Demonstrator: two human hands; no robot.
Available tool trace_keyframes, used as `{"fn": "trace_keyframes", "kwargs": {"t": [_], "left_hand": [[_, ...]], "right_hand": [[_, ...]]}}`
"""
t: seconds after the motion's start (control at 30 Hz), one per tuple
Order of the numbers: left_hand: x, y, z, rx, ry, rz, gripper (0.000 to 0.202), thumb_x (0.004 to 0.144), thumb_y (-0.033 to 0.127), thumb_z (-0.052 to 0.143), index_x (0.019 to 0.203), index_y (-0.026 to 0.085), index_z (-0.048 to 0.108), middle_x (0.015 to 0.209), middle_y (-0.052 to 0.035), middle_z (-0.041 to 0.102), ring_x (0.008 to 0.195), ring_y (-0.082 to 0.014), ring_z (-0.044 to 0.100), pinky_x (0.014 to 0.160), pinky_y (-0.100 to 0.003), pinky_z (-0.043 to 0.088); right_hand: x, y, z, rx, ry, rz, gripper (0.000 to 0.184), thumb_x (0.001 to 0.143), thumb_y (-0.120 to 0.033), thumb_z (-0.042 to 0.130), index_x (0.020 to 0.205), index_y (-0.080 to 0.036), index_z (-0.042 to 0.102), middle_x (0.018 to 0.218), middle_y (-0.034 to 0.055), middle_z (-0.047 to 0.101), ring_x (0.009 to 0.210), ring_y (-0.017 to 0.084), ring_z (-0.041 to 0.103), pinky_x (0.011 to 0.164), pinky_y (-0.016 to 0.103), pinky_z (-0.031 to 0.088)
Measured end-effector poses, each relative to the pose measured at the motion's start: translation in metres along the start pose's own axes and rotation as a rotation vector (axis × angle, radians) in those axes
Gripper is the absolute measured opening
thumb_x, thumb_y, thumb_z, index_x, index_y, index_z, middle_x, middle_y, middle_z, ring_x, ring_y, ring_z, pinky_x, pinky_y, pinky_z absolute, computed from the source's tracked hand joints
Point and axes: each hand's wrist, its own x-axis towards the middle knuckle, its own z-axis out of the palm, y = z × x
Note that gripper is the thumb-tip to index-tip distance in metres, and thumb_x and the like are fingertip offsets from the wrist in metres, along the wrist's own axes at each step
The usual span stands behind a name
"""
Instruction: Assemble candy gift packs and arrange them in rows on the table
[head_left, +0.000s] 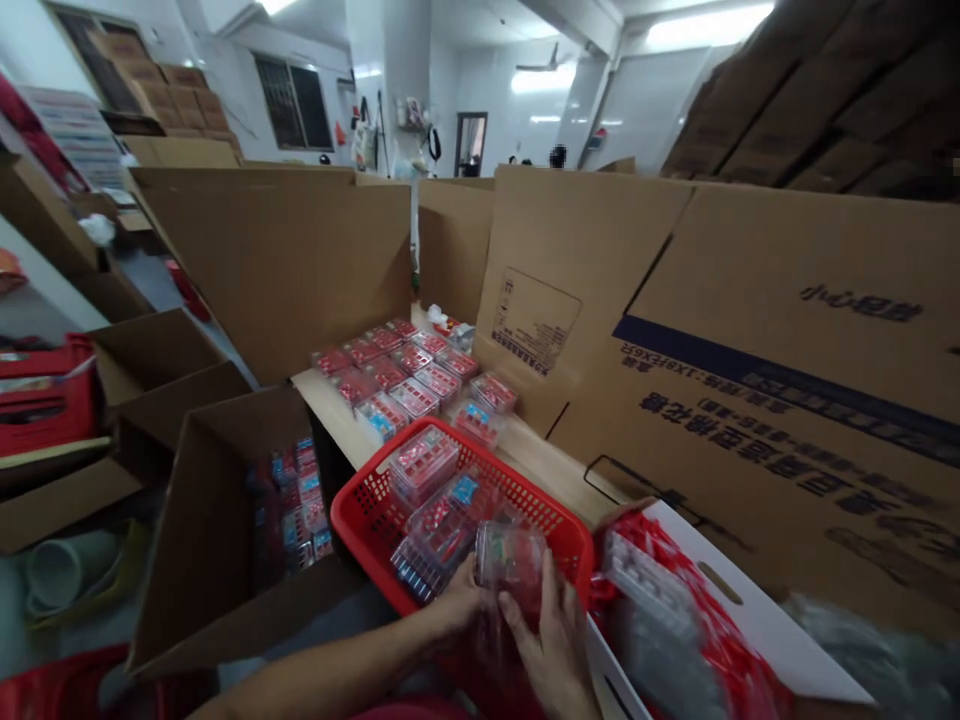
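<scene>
Both hands meet at the near edge of a red plastic basket (360,520). My left hand (454,605) and my right hand (551,645) are closed together around a clear plastic box (510,555) with red and blue items inside. More clear boxes (424,462) lie in the basket. Several of the same boxes (405,375) sit in rows on the wooden table (330,400) behind it.
An open cardboard carton (217,560) at the left holds stacked packs. A white box with red contents (660,600) lies at the right. Large flattened cartons (750,380) stand around the table. A red crate (45,400) is far left.
</scene>
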Motion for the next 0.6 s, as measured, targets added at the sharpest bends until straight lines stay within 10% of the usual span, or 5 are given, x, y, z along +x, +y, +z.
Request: {"fn": "trace_keyframes", "kwargs": {"t": [0.17,0.33,0.6], "left_hand": [[-0.012,0.008,0.01,-0.133,-0.064,0.019,0.069,0.045,0.011,0.076,0.112,0.017,0.058,0.099,-0.0069,0.07,0.093,-0.0256,0.065,0.084,-0.035,0.051],[-0.013,0.012,0.026,-0.164,-0.092,0.005,0.076,0.044,0.012,0.076,0.117,0.019,0.057,0.1,-0.0077,0.07,0.091,-0.0264,0.066,0.082,-0.037,0.051],[-0.008,0.04,0.044,-0.205,-0.131,-0.146,0.065,0.066,0.053,0.069,0.12,0.019,0.057,0.106,-0.011,0.07,0.102,-0.0312,0.064,0.091,-0.044,0.047]], "right_hand": [[0.02,0.009,-0.018,0.182,-0.066,0.095,0.119,0.059,-0.075,0.061,0.146,-0.008,0.017,0.146,0.0226,0.031,0.136,0.036,0.031,0.111,0.048,0.029],[0.041,0.021,-0.037,0.44,-0.318,0.15,0.097,0.061,-0.065,0.068,0.139,-0.016,0.035,0.123,0.0129,0.06,0.118,0.029,0.054,0.099,0.039,0.044],[0.07,0.023,-0.048,0.525,-0.284,0.231,0.068,0.064,-0.054,0.07,0.12,-0.018,0.054,0.114,0.0105,0.066,0.109,0.03,0.06,0.093,0.041,0.048]]}}
